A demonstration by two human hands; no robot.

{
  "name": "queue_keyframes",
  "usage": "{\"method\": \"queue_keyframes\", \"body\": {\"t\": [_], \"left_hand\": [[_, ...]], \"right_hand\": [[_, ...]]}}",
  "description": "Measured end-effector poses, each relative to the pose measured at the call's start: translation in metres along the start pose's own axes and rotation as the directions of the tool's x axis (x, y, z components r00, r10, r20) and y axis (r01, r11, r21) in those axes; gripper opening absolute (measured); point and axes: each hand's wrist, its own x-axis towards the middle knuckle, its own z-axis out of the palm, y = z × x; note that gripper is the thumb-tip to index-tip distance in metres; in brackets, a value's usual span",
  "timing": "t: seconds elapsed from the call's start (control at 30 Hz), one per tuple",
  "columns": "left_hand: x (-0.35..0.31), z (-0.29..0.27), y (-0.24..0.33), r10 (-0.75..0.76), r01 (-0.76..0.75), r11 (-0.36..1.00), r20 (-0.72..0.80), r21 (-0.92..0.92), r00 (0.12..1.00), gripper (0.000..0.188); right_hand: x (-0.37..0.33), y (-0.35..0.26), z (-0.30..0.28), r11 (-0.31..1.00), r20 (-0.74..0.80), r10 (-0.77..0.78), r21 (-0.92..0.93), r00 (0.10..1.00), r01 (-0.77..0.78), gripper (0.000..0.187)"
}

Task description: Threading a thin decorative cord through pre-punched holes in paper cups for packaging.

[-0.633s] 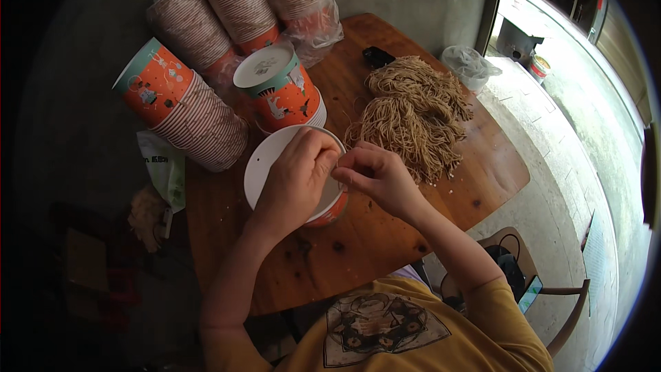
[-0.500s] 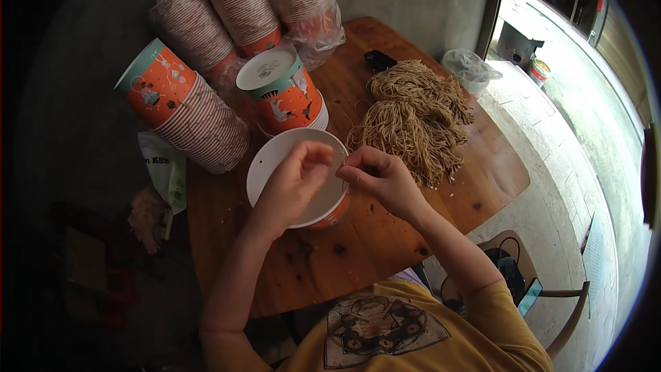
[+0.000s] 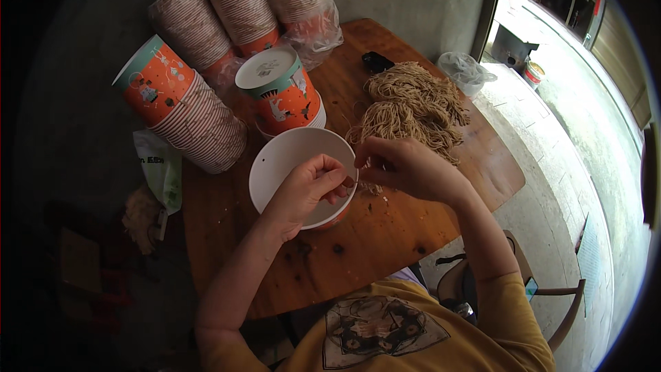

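Observation:
A white-lined paper bucket [image 3: 279,155] with an orange outside stands mouth up at the table's near middle. A small dark hole shows in its left wall. My left hand [image 3: 310,189] reaches into the mouth, fingers curled close to the right wall. Just outside that same rim, my right hand [image 3: 413,169] has thumb and forefinger brought together. Whatever lies in either hand's fingers is too small or hidden to make out. Behind my right hand spreads a heap of tan cords [image 3: 413,107], partly covered by that hand.
An upside-down stack of orange and green buckets [image 3: 286,107] stands behind the open one. Another stack [image 3: 196,117] leans at the left; several plastic-wrapped stacks [image 3: 241,3] stand at the back. A bagged white tub [image 3: 468,72] sits at the wooden table's [image 3: 372,248] far right edge.
My right hand has moved right and turned, its fingers now just off the rim. My left hand has shifted right and lower, toward the bucket's right wall.

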Motion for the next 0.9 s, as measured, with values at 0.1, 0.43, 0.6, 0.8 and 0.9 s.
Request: {"method": "queue_keyframes", "body": {"t": [0.1, 0.43, 0.6, 0.8, 0.9], "left_hand": [[-0.001, 0.008, 0.002, 0.055, -0.051, 0.996, 0.059, -0.071, 0.997, 0.021], [-0.001, 0.007, 0.002, 0.067, -0.062, 0.974, -0.016, 0.219, 0.998, 0.016], [0.005, 0.001, -0.003, 0.094, -0.089, 0.986, -0.027, 0.14, 0.995, 0.012], [0.009, 0.01, -0.002, 0.099, -0.1, 0.995, 0.014, 0.029, 0.995, 0.007], [0.007, 0.011, 0.001, 0.161, -0.157, 0.986, 0.067, -0.061, 0.985, 0.006]], "right_hand": [[0.009, 0.002, -0.004, 1.0, 0.036, 0.008, 0.008, 0.999, -0.009, 0.013], [0.006, 0.006, -0.014, 1.0, 0.137, 0.001, -0.02, 0.991, 0.001, 0.015], [0.018, -0.018, -0.028, 0.999, 0.338, -0.042, 0.011, 0.94, 0.04, 0.016], [0.043, -0.005, -0.013, 0.898, 0.27, -0.205, 0.435, 0.941, 0.071, 0.017], [0.044, -0.003, -0.012, 0.848, 0.226, -0.199, 0.528, 0.954, 0.052, 0.016]]}}
